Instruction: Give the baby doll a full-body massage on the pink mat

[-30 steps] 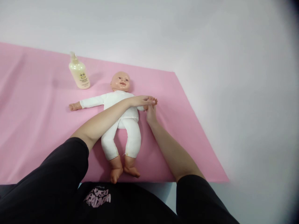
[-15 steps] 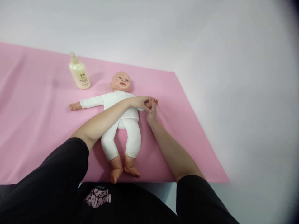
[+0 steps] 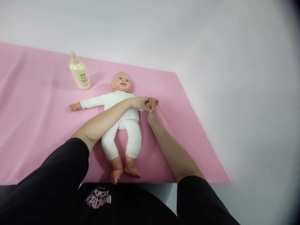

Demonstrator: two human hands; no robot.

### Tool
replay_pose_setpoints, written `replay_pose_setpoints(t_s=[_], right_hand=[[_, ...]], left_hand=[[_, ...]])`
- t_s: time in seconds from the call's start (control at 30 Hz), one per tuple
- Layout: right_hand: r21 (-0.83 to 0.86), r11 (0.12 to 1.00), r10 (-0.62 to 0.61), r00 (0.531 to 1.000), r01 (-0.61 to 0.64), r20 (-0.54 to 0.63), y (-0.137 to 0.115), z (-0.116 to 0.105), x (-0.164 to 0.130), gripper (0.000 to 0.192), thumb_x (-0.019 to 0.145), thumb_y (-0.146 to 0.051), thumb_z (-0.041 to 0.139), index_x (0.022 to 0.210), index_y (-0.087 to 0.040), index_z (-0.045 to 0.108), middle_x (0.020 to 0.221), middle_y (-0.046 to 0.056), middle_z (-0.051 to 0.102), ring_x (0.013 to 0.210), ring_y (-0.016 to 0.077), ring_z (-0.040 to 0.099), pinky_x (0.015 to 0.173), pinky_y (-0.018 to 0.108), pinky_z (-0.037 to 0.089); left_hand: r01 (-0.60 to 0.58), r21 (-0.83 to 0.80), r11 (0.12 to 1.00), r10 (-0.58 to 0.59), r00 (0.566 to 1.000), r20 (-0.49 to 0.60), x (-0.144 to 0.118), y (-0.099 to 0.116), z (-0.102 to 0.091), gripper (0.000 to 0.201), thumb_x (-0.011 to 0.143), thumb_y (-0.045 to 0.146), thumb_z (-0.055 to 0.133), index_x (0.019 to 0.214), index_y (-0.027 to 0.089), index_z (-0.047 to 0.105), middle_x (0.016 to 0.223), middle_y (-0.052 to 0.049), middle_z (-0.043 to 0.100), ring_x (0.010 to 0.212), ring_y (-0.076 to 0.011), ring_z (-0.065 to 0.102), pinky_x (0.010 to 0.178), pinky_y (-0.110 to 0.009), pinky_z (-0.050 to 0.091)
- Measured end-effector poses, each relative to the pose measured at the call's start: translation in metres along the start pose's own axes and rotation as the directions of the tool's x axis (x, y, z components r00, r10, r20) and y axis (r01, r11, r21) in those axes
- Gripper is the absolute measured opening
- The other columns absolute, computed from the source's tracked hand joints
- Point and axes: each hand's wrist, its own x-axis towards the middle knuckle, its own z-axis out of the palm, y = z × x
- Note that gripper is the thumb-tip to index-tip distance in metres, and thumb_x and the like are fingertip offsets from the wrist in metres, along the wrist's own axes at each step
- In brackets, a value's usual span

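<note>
On the pink mat [image 3: 187,125], left hand [image 3: 140,102] and right hand [image 3: 152,116] clasped on the doll [image 3: 122,115] hand, grips unmoved since half a second earlier, bottle [image 3: 79,73] apart.

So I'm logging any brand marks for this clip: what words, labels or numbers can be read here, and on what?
"WEAR THE DESIGN", roughly: pink print on the person's black shirt, seen upside down and partly illegible, so this reading is unsure.
Label on the cream lotion bottle: a small dark emblem and lines of text, too small to read.
Doll and pink sheet: no text.
</note>
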Motion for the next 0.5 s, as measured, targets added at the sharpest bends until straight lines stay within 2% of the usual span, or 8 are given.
replay_pose_setpoints(t_s=[0.1, 0.3, 0.4, 0.5], right_hand=[[0.031, 0.997, -0.063, 0.994, 0.066, -0.085, -0.0022, 0.0046, -0.0018, 0.063, 0.082, -0.087, 0.05, 0.093, -0.025, 0.06, 0.094, 0.005, 0.069, 0.098, 0.0215, 0.071, 0.069, 0.032, 0.062], [0.039, 0.999, -0.011, 0.994, 0.016, -0.113, -0.0011, 0.0052, 0.0014, 0.051, 0.084, -0.076, 0.054, 0.088, -0.026, 0.057, 0.09, 0.004, 0.067, 0.1, 0.0219, 0.071, 0.071, 0.032, 0.062], [0.089, 0.996, 0.011, 0.992, 0.0, -0.123, -0.0035, 0.0067, 0.0014, 0.043, 0.085, -0.069, 0.055, 0.091, -0.026, 0.058, 0.096, 0.004, 0.069, 0.102, 0.0203, 0.071, 0.078, 0.033, 0.063], [0.111, 0.994, 0.025, 0.99, -0.009, -0.14, -0.0068, 0.0093, -0.0002, 0.043, 0.084, -0.069, 0.057, 0.094, -0.027, 0.061, 0.104, 0.004, 0.071, 0.108, 0.019, 0.07, 0.084, 0.033, 0.063]], left_hand=[[0.034, 0.04, 0.999, -0.034, 0.999, -0.011, 0.0, -0.001, -0.0004, 0.051, 0.069, 0.047, 0.08, 0.104, 0.017, 0.058, 0.112, -0.009, 0.069, 0.109, -0.027, 0.066, 0.096, -0.036, 0.051], [0.057, 0.024, 0.998, -0.057, 0.998, 0.011, -0.0021, 0.0046, 0.0017, 0.043, 0.077, 0.046, 0.074, 0.106, 0.018, 0.058, 0.117, -0.007, 0.069, 0.111, -0.0239, 0.064, 0.097, -0.032, 0.05], [0.02, 0.002, 1.0, -0.02, 1.0, 0.003, -0.0026, 0.0055, 0.0026, 0.036, 0.094, 0.05, 0.055, 0.104, 0.015, 0.061, 0.118, -0.01, 0.071, 0.116, -0.0234, 0.064, 0.105, -0.033, 0.048], [-0.002, 0.022, 1.0, 0.003, 1.0, -0.021, -0.0022, 0.0036, 0.0016, 0.046, 0.103, 0.05, 0.039, 0.114, 0.014, 0.066, 0.126, -0.012, 0.072, 0.123, -0.0229, 0.063, 0.112, -0.032, 0.044]])
